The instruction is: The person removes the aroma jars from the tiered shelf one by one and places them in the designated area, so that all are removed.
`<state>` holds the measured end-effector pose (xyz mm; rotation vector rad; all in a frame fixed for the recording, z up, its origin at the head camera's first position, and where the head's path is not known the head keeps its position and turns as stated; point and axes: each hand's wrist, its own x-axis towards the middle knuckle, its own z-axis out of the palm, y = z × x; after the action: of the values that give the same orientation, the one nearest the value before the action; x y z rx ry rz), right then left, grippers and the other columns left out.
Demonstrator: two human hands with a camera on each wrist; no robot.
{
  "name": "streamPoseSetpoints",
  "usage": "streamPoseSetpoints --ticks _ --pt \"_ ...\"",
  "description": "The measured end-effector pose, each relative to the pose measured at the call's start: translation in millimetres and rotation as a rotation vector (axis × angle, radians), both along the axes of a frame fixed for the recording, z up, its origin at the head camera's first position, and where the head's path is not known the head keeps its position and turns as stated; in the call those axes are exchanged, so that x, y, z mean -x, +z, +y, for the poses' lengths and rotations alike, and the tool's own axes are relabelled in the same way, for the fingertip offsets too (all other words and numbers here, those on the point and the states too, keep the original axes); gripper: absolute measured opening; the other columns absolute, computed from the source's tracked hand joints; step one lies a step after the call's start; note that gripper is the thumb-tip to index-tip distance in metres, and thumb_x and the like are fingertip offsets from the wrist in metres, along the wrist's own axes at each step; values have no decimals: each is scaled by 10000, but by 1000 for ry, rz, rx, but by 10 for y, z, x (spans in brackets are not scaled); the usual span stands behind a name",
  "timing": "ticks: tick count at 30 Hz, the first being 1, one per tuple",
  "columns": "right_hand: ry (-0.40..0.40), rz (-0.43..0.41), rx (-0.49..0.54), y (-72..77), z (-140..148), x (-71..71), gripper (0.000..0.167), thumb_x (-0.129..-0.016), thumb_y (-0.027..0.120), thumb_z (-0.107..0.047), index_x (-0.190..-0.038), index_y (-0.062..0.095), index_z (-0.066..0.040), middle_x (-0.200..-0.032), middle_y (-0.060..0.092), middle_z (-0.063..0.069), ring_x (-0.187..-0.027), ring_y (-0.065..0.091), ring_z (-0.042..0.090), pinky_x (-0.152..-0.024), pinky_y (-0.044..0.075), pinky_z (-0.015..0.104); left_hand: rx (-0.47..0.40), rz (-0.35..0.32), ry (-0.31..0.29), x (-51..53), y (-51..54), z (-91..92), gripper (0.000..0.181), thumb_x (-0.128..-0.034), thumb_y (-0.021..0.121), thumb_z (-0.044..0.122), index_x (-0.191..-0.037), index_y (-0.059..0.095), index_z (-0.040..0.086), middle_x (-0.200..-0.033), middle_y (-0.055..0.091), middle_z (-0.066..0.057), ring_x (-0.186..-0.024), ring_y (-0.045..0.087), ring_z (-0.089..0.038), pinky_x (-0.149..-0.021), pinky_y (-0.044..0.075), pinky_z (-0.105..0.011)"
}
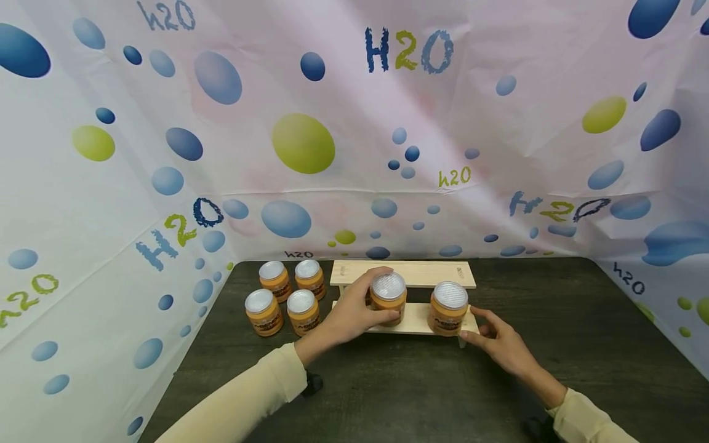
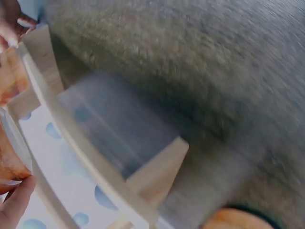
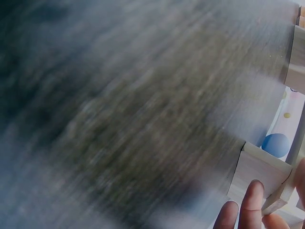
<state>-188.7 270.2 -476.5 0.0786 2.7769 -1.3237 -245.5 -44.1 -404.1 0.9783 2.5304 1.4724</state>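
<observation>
My left hand point(image 1: 357, 311) grips an orange jar with a silvery lid point(image 1: 389, 295), thumb in front and fingers round its far side. The jar is at the lower board of a two-step wooden stand point(image 1: 415, 319); whether its base touches the board cannot be told. To its right, another such jar point(image 1: 450, 309) stands upright on the same board. My right hand point(image 1: 501, 344) holds the right end of that board, thumb at the front corner and fingers behind. In the right wrist view, fingertips point(image 3: 252, 202) lie beside the stand's end support point(image 3: 261, 174).
Several matching jars point(image 1: 288, 298) stand grouped left of the stand on the dark table point(image 1: 388, 381). The stand's upper board point(image 1: 410, 274) runs behind the lower one. A white sheet with coloured spots point(image 1: 354, 135) hangs at the back and sides.
</observation>
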Motion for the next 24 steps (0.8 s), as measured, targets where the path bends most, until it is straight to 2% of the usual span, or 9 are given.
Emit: streamPoseSetpoints --ticks 9,12,18,24 --pt "-8 -24 -5 6 10 1 788 -927 690 -473 -1536 376 -84 -1079 626 144 -866 553 201 -668 422 321 -14 -21 67 -116 258 -343 774 -846 823 181 -1502 417 233 -1386 540 -104 -1223 616 -272 -959 552 -426" --pt "-8 -31 -7 11 13 1 793 -927 687 -481 -1537 373 -85 -1082 631 142 -866 555 199 -667 423 320 5 -1 96 -165 323 -475 768 -850 821 207 -1499 412 251 -1373 545 -108 -1194 625 -273 -919 561 -409" --pt "-6 -36 0 21 7 -1 791 -926 690 -472 -1537 372 -84 -1042 642 127 -841 556 193 -661 425 322 70 52 144 -273 390 -685 790 -845 828 235 -1513 406 226 -1356 564 -117 -1201 623 -269 -901 562 -385" --pt "-8 -45 12 26 4 0 792 -926 691 -468 -1539 367 -85 -1029 642 124 -836 554 195 -660 424 323 77 48 165 -329 419 -797 785 -843 829 253 -1505 407 259 -1355 560 -120 -1209 619 -280 -917 570 -406"
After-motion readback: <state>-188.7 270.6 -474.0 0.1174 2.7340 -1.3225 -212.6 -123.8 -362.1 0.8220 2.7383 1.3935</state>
